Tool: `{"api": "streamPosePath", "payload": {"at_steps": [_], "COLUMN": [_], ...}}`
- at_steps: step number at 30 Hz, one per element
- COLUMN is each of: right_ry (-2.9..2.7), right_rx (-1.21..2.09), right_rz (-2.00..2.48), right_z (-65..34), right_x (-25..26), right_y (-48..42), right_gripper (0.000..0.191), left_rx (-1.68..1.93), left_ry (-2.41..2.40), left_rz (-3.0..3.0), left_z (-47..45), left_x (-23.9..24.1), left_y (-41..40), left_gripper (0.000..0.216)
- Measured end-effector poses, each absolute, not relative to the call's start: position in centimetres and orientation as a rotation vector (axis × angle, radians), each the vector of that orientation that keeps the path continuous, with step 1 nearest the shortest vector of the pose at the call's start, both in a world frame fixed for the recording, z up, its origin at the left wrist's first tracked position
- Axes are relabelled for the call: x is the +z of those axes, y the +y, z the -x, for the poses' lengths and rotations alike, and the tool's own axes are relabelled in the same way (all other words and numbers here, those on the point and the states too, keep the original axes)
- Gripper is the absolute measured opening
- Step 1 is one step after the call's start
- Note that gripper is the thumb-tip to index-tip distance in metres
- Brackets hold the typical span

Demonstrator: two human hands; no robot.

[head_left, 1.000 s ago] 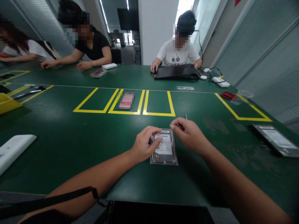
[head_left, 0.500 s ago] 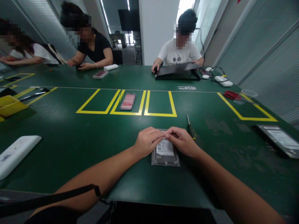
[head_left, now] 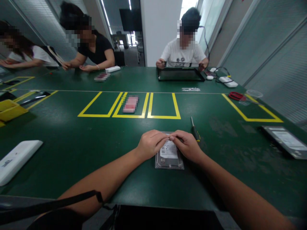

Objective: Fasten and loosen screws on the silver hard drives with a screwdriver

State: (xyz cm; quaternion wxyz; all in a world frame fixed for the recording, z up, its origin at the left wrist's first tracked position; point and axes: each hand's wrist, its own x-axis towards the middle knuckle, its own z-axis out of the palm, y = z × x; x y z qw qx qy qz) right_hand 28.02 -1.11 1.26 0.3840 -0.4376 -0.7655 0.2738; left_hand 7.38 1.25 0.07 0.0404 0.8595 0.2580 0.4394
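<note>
A hard drive [head_left: 170, 162] with a white label lies flat on the green table in front of me. Above its far half, my left hand [head_left: 151, 144] and my right hand [head_left: 187, 145] meet at the fingertips. Both are closed in a pinch, thumbs against fingers. Anything between the fingertips is too small or hidden to make out. The hands cover the upper part of the drive and its label. Just beyond my right hand lies a screwdriver [head_left: 195, 131] with a dark and yellow handle, its metal shaft pointing away from me.
Another hard drive [head_left: 286, 140] sits at the right. A white box-like device [head_left: 18, 163] lies at the left, near a yellow bin [head_left: 11, 110]. Yellow tape [head_left: 165, 117] marks rectangles on the table. Across it, a co-worker [head_left: 183, 52] handles a black frame [head_left: 181, 79]; others sit farther left.
My hands stay together over the hard drive with barely any shift. Across the table, the co-worker's dark panel has tilted away from the black frame. The view has moved slightly.
</note>
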Motion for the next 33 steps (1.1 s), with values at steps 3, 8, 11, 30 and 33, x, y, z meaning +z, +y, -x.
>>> {"api": "streamPosePath", "payload": {"at_steps": [3,8,11,30,33], "right_ry": [-2.048,-2.011,-1.978,-1.693,-1.562], "right_rx": [0.171,-0.409,-0.431,0.159,0.327], "right_rz": [1.382,1.961,2.201,2.142,1.755], "right_z": [-28.7,-30.5,-31.6,-33.2,-32.8], "right_x": [1.4,2.7,3.2,2.5,1.2], "right_y": [-1.2,-1.1,-0.8,0.6,0.9], "right_gripper": [0.023,0.028,0.031,0.038,0.039], "left_rx": [1.301,1.361,1.384,1.332,1.324], "left_ry": [0.951,1.074,1.1,1.128,1.103], "left_rz": [-2.493,-2.269,-2.191,-2.021,-2.015], "left_z": [-7.2,-7.0,-6.9,-6.1,-6.0], "left_x": [0.1,0.1,0.2,-0.5,-0.6], "left_y": [1.2,1.8,2.1,3.7,3.9], "left_gripper": [0.012,0.009,0.009,0.008,0.006]}}
